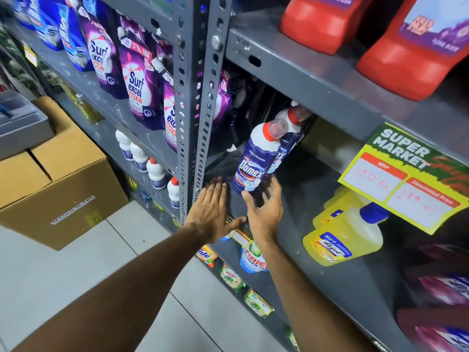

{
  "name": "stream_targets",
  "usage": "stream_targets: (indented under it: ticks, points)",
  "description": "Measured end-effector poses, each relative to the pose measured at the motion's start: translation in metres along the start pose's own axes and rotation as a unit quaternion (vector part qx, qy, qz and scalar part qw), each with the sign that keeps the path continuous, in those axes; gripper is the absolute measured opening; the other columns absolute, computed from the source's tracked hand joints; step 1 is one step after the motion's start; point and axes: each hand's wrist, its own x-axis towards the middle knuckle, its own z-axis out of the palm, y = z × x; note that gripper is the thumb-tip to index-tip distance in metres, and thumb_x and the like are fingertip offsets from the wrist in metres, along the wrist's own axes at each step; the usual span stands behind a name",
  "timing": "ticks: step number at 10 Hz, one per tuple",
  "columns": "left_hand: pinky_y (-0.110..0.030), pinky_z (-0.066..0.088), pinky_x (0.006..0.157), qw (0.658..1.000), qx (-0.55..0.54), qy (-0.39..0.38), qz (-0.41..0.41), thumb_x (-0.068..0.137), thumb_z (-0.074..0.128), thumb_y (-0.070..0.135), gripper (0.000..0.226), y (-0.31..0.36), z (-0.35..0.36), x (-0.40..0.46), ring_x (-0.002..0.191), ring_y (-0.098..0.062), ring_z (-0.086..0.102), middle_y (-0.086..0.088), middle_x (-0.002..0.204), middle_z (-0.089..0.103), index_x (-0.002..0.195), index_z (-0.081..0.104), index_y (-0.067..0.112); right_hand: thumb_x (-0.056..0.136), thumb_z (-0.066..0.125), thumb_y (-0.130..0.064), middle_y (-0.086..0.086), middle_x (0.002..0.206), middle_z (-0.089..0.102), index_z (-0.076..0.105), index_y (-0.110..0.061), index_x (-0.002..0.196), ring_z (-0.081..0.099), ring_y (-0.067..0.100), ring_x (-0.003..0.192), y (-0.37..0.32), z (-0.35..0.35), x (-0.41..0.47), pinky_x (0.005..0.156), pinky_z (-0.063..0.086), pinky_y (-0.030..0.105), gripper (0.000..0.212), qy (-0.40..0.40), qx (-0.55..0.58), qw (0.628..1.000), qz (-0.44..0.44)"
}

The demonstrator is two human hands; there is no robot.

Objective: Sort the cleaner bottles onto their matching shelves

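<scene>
Placing step: right hand point(264, 212) loosely cups Domex bottle point(253, 161) base on shelf point(317, 189); left hand point(212, 207) flat, open. Next: seat upright, release.

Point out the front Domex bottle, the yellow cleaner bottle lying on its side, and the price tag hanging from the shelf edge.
Front Domex bottle point(250, 171): head view, on its blue label.
Yellow cleaner bottle point(355, 235): head view, on its yellow body.
Price tag point(403, 176): head view, on the white MRP panel area.
</scene>
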Motion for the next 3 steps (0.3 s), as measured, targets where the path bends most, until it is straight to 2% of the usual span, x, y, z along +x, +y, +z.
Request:
stream_targets:
  ticks: [1, 2, 3]
  points:
    - [-0.041, -0.011, 0.127, 1.000, -0.004, -0.025, -0.001, 0.096, 0.010, 0.085, 0.112, 0.001, -0.015, -0.005, 0.162, -0.033, -0.012, -0.025, 0.173, -0.014, 0.162, -0.011, -0.003, 0.092, 0.079, -0.025, 0.006, 0.148, 0.058, 0.050, -0.015, 0.150, 0.055, 0.016, 0.137, -0.021, -0.012, -0.015, 0.105, 0.040, 0.010, 0.065, 0.015, -0.096, 0.994, -0.051]
    - [-0.042, -0.009, 0.130, 1.000, -0.009, 0.006, 0.021, 0.098, 0.003, 0.078, 0.105, 0.002, -0.039, -0.019, 0.162, -0.033, -0.011, -0.025, 0.172, -0.012, 0.163, -0.008, -0.003, 0.098, 0.071, -0.029, 0.005, 0.147, 0.061, 0.057, -0.016, 0.144, 0.056, 0.021, 0.136, -0.051, -0.030, -0.031, 0.106, 0.042, 0.023, 0.050, -0.007, -0.149, 0.985, -0.091]
    - [-0.044, -0.001, 0.133, 0.995, -0.049, 0.075, 0.046, 0.099, 0.006, 0.078, 0.103, -0.001, -0.071, -0.045, 0.163, -0.033, -0.006, -0.025, 0.172, -0.008, 0.163, -0.001, -0.003, 0.100, 0.064, -0.035, 0.000, 0.143, 0.066, 0.063, -0.017, 0.139, 0.060, 0.018, 0.133, -0.090, -0.042, -0.053, 0.109, 0.048, 0.029, 0.043, -0.035, -0.145, 0.981, -0.121]
